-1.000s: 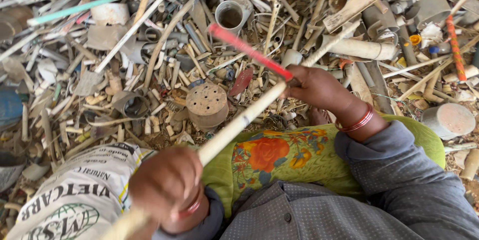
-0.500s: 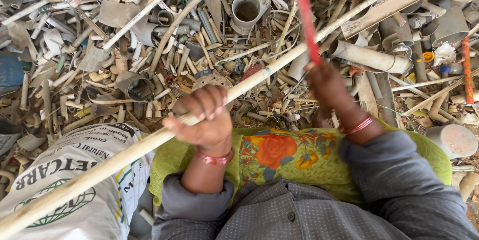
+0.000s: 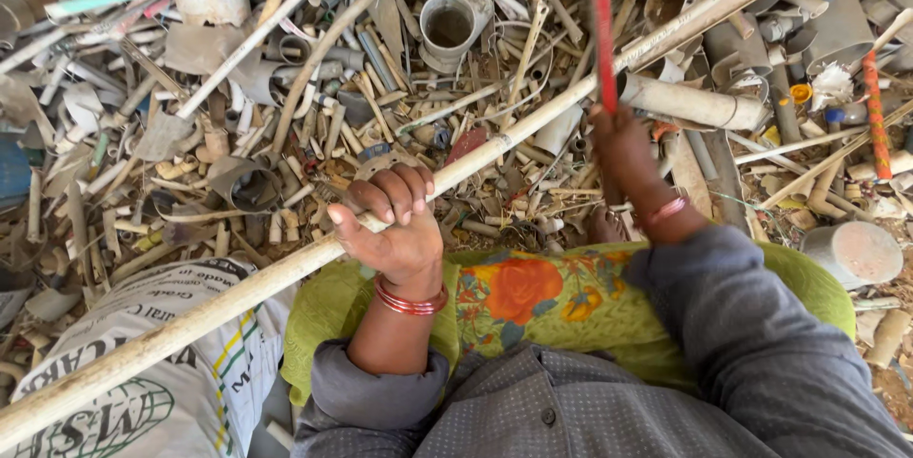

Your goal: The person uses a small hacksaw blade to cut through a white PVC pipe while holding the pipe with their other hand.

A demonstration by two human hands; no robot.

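Head view: my two hands at a heap of scrap pipe offcuts.
Item one: my left hand (image 3: 395, 225), fingers curled tight around a long pale pipe (image 3: 495, 149) slanting across my lap over the green floral cloth (image 3: 533, 296). Item two: my right hand (image 3: 623, 149), fisted around an upright red stick (image 3: 602, 35). White printed sack (image 3: 162, 401) at lower left.

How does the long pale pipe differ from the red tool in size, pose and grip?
The long pale pipe is far longer and lies diagonally across the scrap; the red tool is short, thin and raised upright. The left hand grips the pipe; the right hand holds the tool.
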